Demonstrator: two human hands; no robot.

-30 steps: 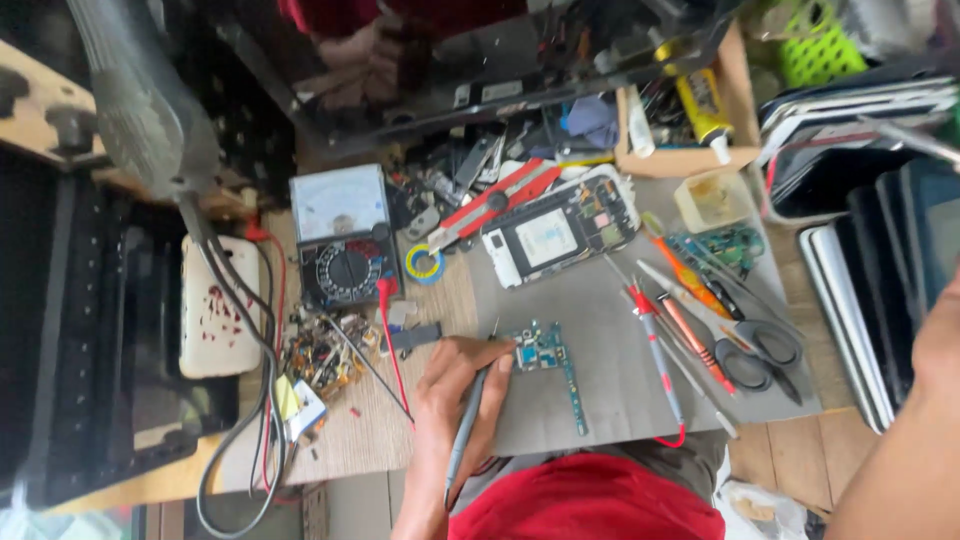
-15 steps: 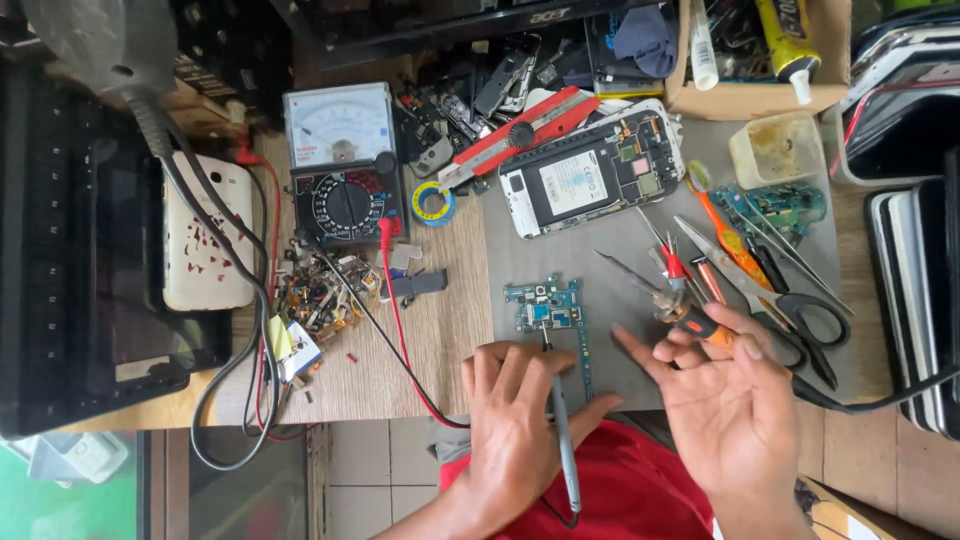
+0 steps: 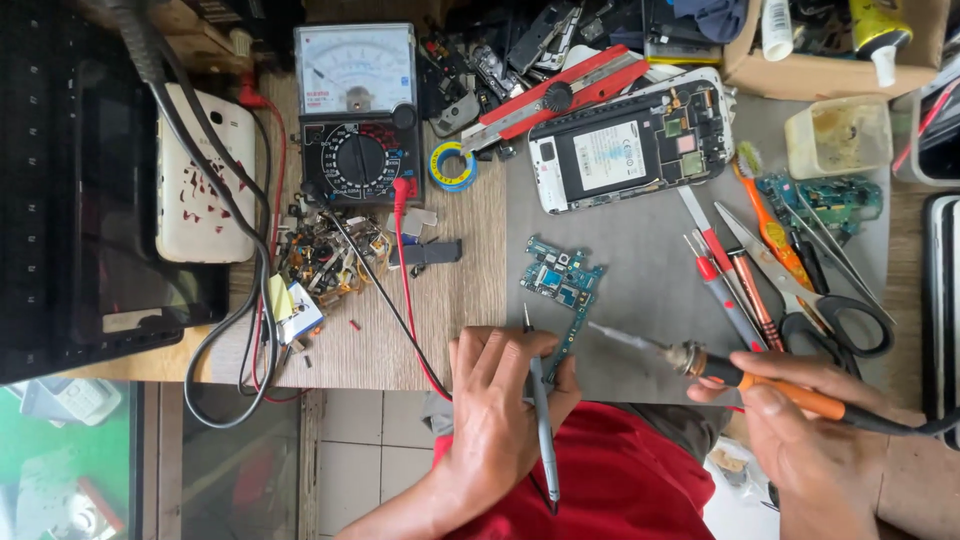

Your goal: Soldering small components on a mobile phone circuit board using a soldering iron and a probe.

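- Starting at the far left of the bench, we see a white phone back cover (image 3: 203, 180) with red marks, lying well to the left of the small blue circuit board (image 3: 560, 278) that we take as our landmark.
- Up and left of the board stands an analog multimeter (image 3: 357, 110), its red lead (image 3: 408, 280) running down across the wood between meter and board.
- A heap of tiny loose parts (image 3: 325, 255) sits left of the board, below the meter.
- Our left hand (image 3: 497, 410) rests at the bench edge just below the board, fingers closed around a slim grey probe-like tool (image 3: 540, 420) whose tip points up toward the board's lower tail.
- The board itself lies flat on the grey mat (image 3: 650, 350), apart from both hands.
- Above and right of the board lies an opened white phone (image 3: 630, 140) with its insides showing, a red-and-grey tool (image 3: 560, 95) just above it.
- Right of the board we see screwdrivers (image 3: 725, 290), an orange brush (image 3: 770, 220), tweezers and black-handled scissors (image 3: 830, 320).
- Our right hand (image 3: 810, 440) is below and right of the board, fingers clenched on the orange-handled soldering iron (image 3: 740, 375); its metal tip points left toward the board, not touching it.
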